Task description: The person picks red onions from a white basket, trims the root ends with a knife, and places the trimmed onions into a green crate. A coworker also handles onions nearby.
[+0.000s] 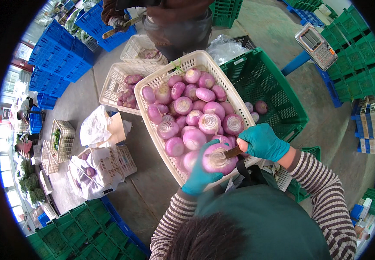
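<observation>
A white plastic crate (155,136) full of peeled purple onions (183,105) stands before me, tilted in the view. My left hand (198,177), in a teal glove, grips a large purple onion (215,159) over the crate's near end. In my right hand (260,141), also gloved with the thumb tip bare, is a knife (232,151); its blade lies against the onion's pale cut top. The blade's tip is hard to make out. Beyond my right hand, a green plastic crate (271,84) holds several onions (261,107) at its bottom.
Across the crate stands a co-worker (177,26) holding a tool. Two white crates (109,84) with onions are at the upper left. A digital scale (315,45) stands at the upper right. Stacked blue crates (60,55), green crates (90,227) and a plastic-lined crate (86,182) are around.
</observation>
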Demonstrator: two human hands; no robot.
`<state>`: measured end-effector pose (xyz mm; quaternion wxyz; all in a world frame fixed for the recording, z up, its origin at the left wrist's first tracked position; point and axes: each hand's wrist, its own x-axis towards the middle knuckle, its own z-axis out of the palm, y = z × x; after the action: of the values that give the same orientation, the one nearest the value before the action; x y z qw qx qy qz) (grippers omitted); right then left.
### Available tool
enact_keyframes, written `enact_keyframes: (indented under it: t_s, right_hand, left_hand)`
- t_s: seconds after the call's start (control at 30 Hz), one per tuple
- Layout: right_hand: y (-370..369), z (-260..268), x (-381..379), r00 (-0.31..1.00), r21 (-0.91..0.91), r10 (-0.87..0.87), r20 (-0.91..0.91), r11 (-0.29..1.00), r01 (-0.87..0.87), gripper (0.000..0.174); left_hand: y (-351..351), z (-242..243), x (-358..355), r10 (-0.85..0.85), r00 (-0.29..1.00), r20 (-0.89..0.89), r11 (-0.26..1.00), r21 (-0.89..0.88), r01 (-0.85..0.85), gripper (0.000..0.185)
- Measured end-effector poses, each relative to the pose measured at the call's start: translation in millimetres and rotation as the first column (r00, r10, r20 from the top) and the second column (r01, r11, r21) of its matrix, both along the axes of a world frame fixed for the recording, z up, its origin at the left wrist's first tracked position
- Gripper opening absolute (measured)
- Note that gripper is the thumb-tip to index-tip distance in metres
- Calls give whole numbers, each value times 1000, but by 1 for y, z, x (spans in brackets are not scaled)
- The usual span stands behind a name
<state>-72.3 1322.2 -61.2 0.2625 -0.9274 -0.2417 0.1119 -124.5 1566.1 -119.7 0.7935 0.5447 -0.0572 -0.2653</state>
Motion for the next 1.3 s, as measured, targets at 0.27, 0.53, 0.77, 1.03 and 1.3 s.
enact_keyframes:
  t_s: [0.27,0.53,0.77,1.03,1.3]
  right_hand:
    - [8,3,-13,998,44,39,-54,998,-36,45]
    - [10,-7,-13,999,-7,40,-14,999,-40,45]
    - [-1,-13,-8,998,5,42,45,999,-42,35]
    - [-3,-2,-7,994,85,107,-19,991,-105,34]
    - [3,1,-8,994,3,109,-26,994,-109,37]
  left_hand:
    - [-8,1,-5,53,989,-138,979,-186,-79,104]
    - [-15,4,-12,188,974,128,966,156,-207,103]
    - [0,2,-11,124,978,-168,988,-65,-137,89]
    - [-1,7,-10,0,984,-181,981,-193,-36,93]
    - [1,15,-11,-152,947,-282,907,-420,20,93]
